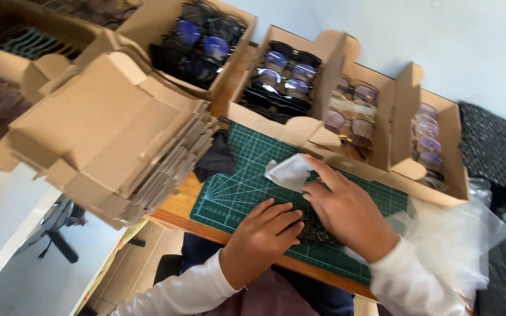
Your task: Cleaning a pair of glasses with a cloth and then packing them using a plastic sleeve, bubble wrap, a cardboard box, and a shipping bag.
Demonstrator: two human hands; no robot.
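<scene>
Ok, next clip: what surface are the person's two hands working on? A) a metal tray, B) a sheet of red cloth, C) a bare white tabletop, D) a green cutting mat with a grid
D: both the left hand and the right hand press a small dark item down on the green cutting mat with pale grid lines, in front of open cardboard boxes of glasses.
</scene>
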